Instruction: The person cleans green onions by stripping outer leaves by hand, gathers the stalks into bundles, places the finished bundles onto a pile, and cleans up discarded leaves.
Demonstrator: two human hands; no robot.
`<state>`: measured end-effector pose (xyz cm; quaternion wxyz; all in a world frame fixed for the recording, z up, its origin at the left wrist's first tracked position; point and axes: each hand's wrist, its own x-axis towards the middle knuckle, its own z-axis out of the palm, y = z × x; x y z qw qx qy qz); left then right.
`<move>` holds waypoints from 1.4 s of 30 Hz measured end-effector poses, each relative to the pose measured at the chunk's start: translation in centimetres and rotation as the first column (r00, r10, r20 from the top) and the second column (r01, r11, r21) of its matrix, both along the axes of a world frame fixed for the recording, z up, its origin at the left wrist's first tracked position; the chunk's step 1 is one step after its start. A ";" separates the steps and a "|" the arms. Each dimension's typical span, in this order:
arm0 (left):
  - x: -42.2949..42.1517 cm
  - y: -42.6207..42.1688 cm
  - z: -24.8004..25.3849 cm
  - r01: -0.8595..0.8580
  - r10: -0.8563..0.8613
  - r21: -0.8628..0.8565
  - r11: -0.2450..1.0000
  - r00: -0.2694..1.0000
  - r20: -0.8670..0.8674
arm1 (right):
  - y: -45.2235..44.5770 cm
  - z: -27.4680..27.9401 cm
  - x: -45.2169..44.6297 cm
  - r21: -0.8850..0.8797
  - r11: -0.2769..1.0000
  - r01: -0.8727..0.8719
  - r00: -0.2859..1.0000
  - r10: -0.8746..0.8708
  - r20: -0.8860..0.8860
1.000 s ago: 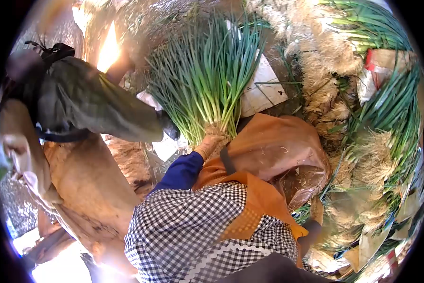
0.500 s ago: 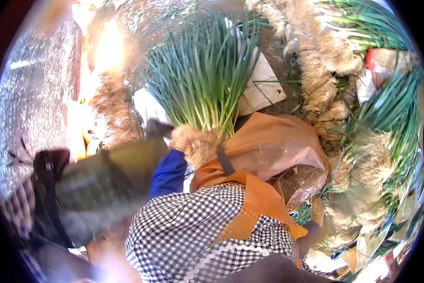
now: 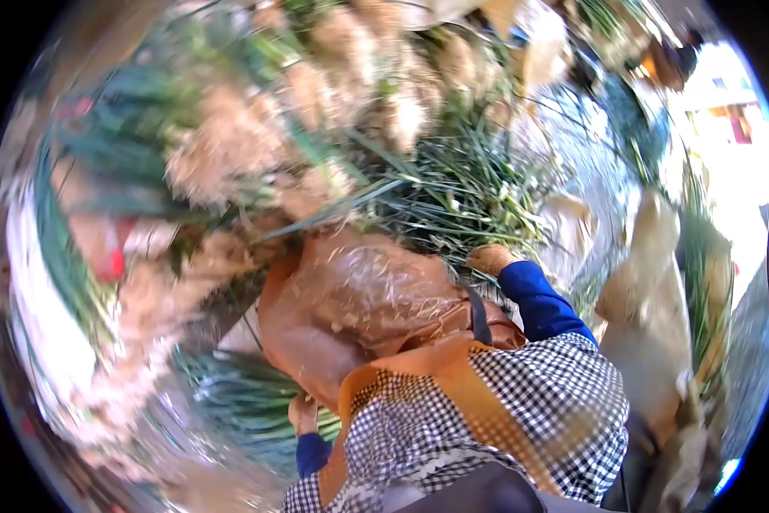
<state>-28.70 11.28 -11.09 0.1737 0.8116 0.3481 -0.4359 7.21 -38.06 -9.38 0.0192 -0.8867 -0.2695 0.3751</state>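
My left hand [image 3: 302,412] is low at the left of the apron, closed around the pale stalks of a green onion bunch [image 3: 243,395], whose leaves spread left. My right hand [image 3: 491,258], below a blue sleeve, reaches to the edge of a heap of loose green leaves [image 3: 453,188]. Its fingertips are hidden among the leaves, so what it holds, if anything, does not show. Between the hands, a brown apron [image 3: 359,291] with bits of straw on it covers the lap.
Root ends of more onion bunches [image 3: 230,150] lie across the upper left, blurred. Pale sacks [image 3: 649,299] stand at the right, beside upright leaves [image 3: 701,282]. A red and white bag [image 3: 145,239] is at the left. Bright light enters at the upper right.
The view has swung to the right, so the onion bunch is now at the lower left. My right hand has come into view by the leaf heap. The other person is out of sight.
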 end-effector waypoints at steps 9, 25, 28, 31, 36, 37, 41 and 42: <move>28.4 3.0 9.6 0.049 0.287 -0.372 0.927 0.546 0.787 | -14.4 -7.1 6.3 0.368 0.510 0.777 0.417 -0.856 0.305; 41.3 -23.7 -6.5 0.247 0.118 -0.582 0.775 0.848 0.517 | -5.2 -20.0 14.4 0.570 0.573 0.588 0.775 -0.601 -0.196; 41.9 -25.4 -6.7 0.271 0.107 -0.610 0.745 0.853 0.510 | 0.8 -21.1 8.4 0.478 0.415 0.774 0.630 -0.431 -0.646; 43.1 -26.0 -5.5 0.276 0.144 -0.631 0.725 0.835 0.531 | 2.9 -17.6 7.7 0.333 0.052 0.941 0.337 -0.131 -0.932; 47.4 -24.1 0.6 0.242 0.325 -0.692 0.680 0.747 0.580 | 2.1 -6.4 13.0 0.601 0.003 0.800 0.589 -0.198 -0.783; 48.5 -23.8 2.4 0.246 0.377 -0.715 0.654 0.714 0.590 | 1.8 -4.5 14.6 0.666 0.006 0.746 0.652 -0.215 -0.727; 52.8 -23.6 10.6 0.344 0.523 -0.789 0.509 0.604 0.601 | 1.0 5.5 18.8 0.725 0.139 0.674 0.707 -0.405 -0.580; 53.9 -24.2 13.1 0.396 0.542 -0.795 0.459 0.584 0.604 | 0.2 10.3 18.8 0.793 0.159 0.588 0.763 -0.435 -0.479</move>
